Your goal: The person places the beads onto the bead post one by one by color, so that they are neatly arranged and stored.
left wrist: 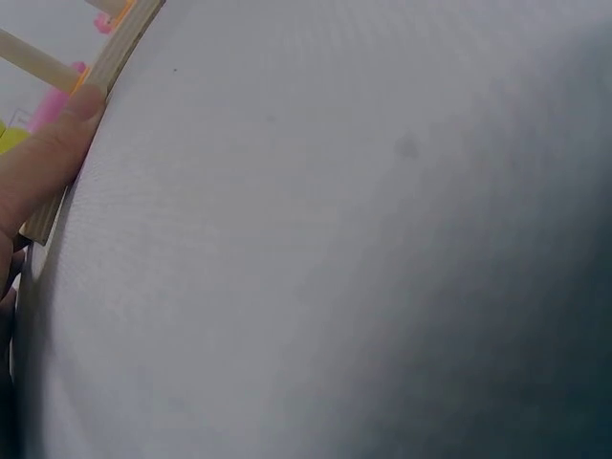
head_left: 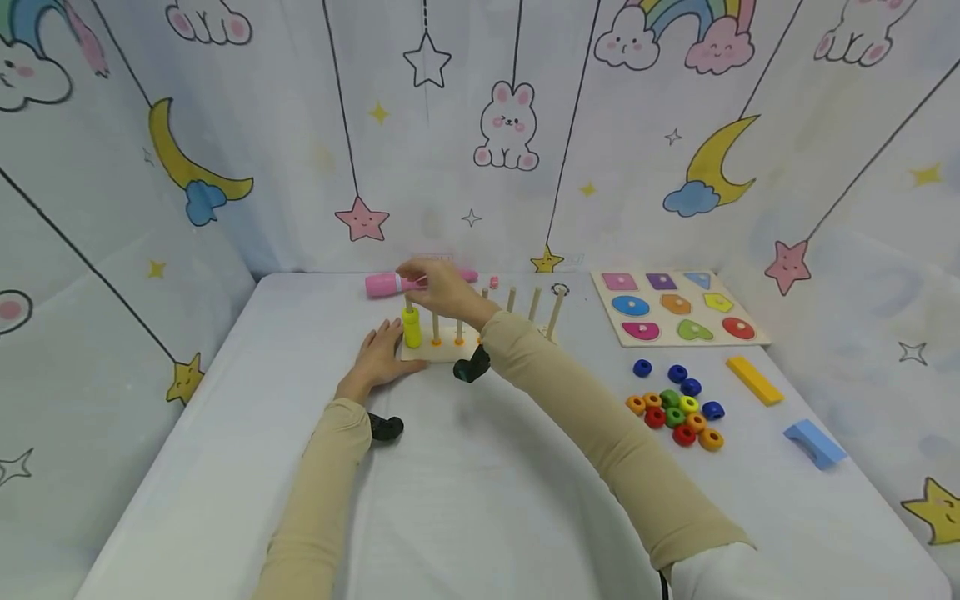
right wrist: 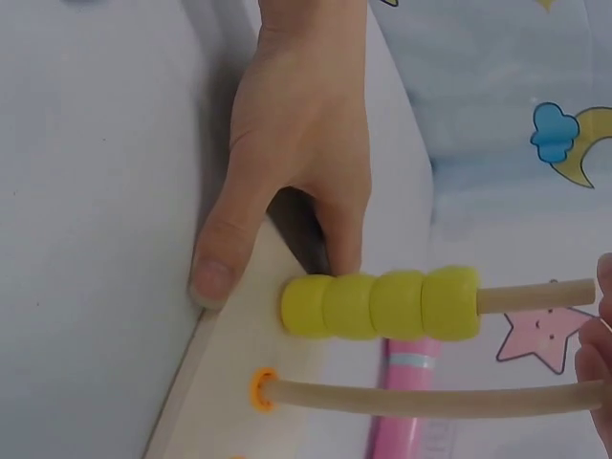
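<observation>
A wooden peg board [head_left: 442, 353] stands on the table with upright pegs in a row. Four yellow beads [right wrist: 382, 304] are stacked on its end peg. My left hand [head_left: 378, 358] holds that end of the board, its thumb [left wrist: 57, 143] along the front edge and a finger reaching round behind. Over the stack, my right hand [head_left: 446, 290] is at the tops of the pegs. Its fingertips [right wrist: 595, 359] show only at the edge of the right wrist view, close to the bare peg tip, with no bead visible between them.
Loose blue, red, green, orange and yellow beads [head_left: 676, 415] lie at the right, near a yellow block [head_left: 754, 381] and a blue arched block [head_left: 815, 444]. A shape puzzle board [head_left: 610, 307] lies behind them. Behind the peg board is a pink bottle-like object [head_left: 381, 285].
</observation>
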`<move>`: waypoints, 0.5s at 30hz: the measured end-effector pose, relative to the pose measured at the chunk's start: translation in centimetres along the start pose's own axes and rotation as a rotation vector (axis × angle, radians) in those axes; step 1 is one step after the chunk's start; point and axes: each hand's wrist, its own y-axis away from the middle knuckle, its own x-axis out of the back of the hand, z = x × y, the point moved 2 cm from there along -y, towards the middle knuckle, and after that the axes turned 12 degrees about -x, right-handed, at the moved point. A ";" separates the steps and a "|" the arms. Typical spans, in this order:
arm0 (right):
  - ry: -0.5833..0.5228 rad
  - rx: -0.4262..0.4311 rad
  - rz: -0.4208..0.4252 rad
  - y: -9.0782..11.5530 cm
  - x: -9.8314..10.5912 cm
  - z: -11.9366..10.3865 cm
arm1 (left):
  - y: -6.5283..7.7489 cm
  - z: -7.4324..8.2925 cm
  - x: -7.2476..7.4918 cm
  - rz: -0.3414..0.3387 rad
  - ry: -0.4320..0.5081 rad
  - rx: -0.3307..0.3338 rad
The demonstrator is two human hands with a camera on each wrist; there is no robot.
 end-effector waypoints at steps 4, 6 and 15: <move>-0.006 -0.017 0.003 0.1 0.0 0.1 | 0.1 0.2 0.1 0.001 0.001 0.000; -0.009 -0.018 0.003 0.2 0.1 0.2 | 0.1 0.3 0.2 0.001 -0.003 -0.004; -0.017 -0.020 -0.001 1.1 2.0 1.3 | 0.0 0.0 0.0 0.011 -0.007 -0.018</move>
